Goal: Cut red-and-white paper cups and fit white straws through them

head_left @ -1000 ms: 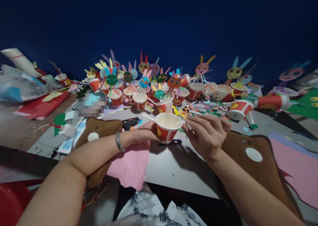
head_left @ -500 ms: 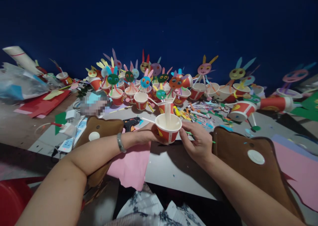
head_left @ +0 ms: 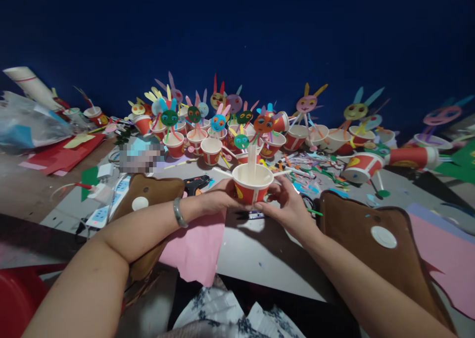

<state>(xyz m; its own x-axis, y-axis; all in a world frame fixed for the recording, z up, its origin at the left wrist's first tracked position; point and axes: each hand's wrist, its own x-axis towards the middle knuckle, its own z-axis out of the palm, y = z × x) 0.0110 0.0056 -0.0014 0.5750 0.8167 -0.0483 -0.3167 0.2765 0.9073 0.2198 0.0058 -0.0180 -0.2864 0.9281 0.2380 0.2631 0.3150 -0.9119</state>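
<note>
A red-and-white paper cup is held upright above the table, its open mouth tilted toward me. My left hand grips it from the left, with fingers closed around its side. At the right, my right hand is closed against the cup, the thumb near its base. A pale straw stands up inside the cup. One thin white stick juts out at the left of the rim, and another white stick at the right. My palms hide the cup's lower sides.
Behind stand several paper cups with rabbit-faced paper figures. Paper scraps and pens lie right of centre. A black glue gun, power strip, pink sheet and two brown cushion-like bags surround my arms.
My right hand has moved inward and up against the cup, its thumb now lower. A white stick now shows at the cup's right side. The cup has shifted slightly, and the left hand still holds it.
</note>
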